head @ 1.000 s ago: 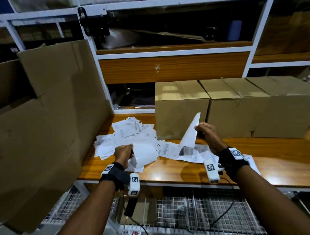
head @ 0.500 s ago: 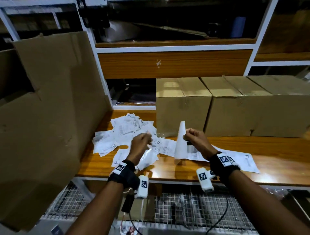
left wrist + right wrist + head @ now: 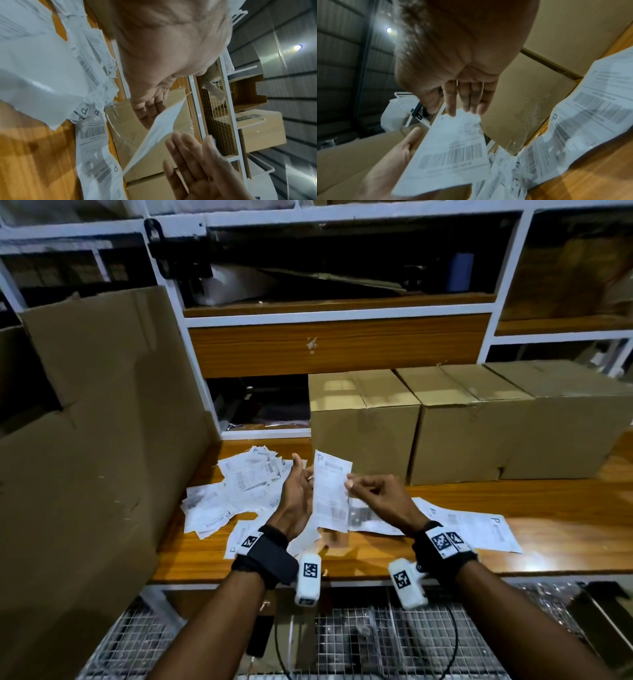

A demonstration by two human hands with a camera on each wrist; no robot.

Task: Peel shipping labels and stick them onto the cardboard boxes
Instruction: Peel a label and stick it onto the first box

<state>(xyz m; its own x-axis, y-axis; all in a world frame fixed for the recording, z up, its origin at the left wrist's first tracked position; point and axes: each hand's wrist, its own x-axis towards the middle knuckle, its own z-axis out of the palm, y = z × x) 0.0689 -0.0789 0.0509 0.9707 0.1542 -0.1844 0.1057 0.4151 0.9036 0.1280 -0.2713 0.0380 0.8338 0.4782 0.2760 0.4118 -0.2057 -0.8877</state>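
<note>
I hold one white shipping label (image 3: 330, 491) upright above the wooden table (image 3: 342, 563), its printed side towards me. My right hand (image 3: 375, 494) pinches the label's right edge between thumb and fingers; the right wrist view shows those fingers (image 3: 465, 101) on the label (image 3: 450, 148). My left hand (image 3: 296, 498) stands beside and behind the label with straight fingers and raised thumb, touching its left edge. Three closed cardboard boxes (image 3: 363, 419) (image 3: 469, 422) (image 3: 575, 405) stand in a row just behind.
Several loose labels and backing papers (image 3: 246, 477) lie piled on the table's left part. A printed sheet (image 3: 472, 529) lies under my right wrist. A big flattened carton (image 3: 96, 422) leans at the left. Shelving rises behind; wire mesh (image 3: 359, 642) lies below the table edge.
My left hand left the paper pile and came up to the label. My right hand brought the label left and turned its printed face towards me.
</note>
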